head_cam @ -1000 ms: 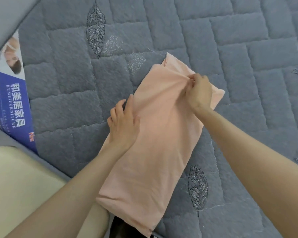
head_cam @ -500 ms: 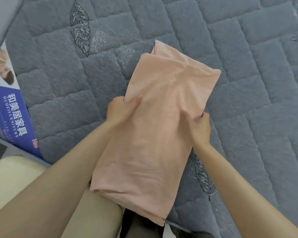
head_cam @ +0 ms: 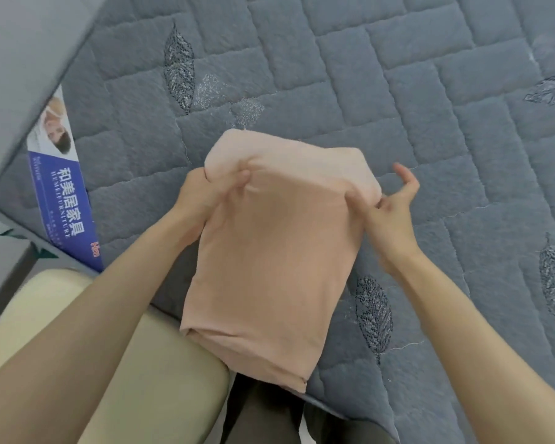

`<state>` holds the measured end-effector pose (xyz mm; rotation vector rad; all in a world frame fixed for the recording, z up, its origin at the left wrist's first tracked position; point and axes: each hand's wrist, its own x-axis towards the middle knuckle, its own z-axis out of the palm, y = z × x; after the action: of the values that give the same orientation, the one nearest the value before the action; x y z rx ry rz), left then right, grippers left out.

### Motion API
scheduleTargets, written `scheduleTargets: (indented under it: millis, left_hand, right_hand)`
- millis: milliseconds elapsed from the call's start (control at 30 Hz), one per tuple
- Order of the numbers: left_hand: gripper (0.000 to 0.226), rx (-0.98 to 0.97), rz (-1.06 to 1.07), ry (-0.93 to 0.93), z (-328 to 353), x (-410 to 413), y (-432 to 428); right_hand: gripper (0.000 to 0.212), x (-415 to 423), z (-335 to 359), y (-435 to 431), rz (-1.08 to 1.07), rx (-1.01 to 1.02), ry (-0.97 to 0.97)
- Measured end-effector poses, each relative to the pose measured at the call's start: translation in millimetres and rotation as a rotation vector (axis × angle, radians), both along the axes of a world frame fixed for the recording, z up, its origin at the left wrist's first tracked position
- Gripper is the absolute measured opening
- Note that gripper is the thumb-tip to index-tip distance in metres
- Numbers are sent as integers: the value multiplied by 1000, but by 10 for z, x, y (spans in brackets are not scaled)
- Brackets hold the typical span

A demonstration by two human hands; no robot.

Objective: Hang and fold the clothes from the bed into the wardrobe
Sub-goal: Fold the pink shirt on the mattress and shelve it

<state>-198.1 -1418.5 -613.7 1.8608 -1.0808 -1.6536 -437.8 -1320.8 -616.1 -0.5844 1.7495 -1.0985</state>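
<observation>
A folded pale pink garment point(head_cam: 269, 270) lies on the grey quilted mattress point(head_cam: 430, 129), its near end hanging over the bed's front edge. Its far half is doubled back toward me, making a thick fold at the top. My left hand point(head_cam: 202, 193) grips the fold's left corner, thumb on top of the cloth. My right hand point(head_cam: 393, 213) pinches the fold's right corner with thumb and fingers, while the index finger sticks out straight above the mattress.
A blue and white label point(head_cam: 61, 193) with printed characters sits on the mattress corner at the left. A cream cushioned surface point(head_cam: 109, 363) lies below the bed's edge near my legs. A grey wall or panel point(head_cam: 16, 59) fills the upper left.
Both hands took the garment's sides and brought its far end back toward me, halving its length. The garment now sits closer to the bed's front edge.
</observation>
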Motion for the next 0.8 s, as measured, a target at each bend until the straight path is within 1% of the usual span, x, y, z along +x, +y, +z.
scheduleTargets:
  millis: [33,67,133,167,200,233,267,300,367,433,533,600,700,800]
  left_hand:
    - [33,-37,8,-27,107,102,50]
    - [49,-87,25,-76,201,205,104]
    - [90,-263,57,-205,412,405,223]
    - [105,-358,41,-247,518,502,286]
    - [109,-426,-8,-271,609,581,345]
    - [102,-459,-64,-279,701,643,412]
    - [86,-474,-92,-284,778,690,474]
    - [66,-482,-73,-290,840,723,536]
    - [35,-512,71,-312,932,775,621]
    - [18,-536,202,-319,1055,834,636]
    - [12,-581,305,-294,1349,982,513]
    - [16,-644,359,-292,1569,1075,402]
    - [26,-718,447,-251,1903,1165,318]
    - [17,-799,462,-216,2114,1202,358]
  right_hand:
    - [79,20,92,-30,74,-48,17]
    - [78,43,191,-72,157,-87,60]
    - [57,95,388,-183,330,-124,189]
    - [45,134,484,-232,411,-113,255]
    - [38,176,568,-266,475,-94,329]
    - [33,228,653,-278,526,-83,419]
    - [29,282,732,-289,565,-97,519]
    - [24,340,812,-302,592,-138,611]
    - [13,460,975,-366,622,-241,742]
    - [12,569,1147,-473,634,-316,788]
    - [15,702,1424,-714,687,-473,801]
    - [12,781,1653,-868,729,-545,761]
    - [14,891,1980,-1011,751,-592,733]
    - [17,933,2225,-1000,825,-668,778]
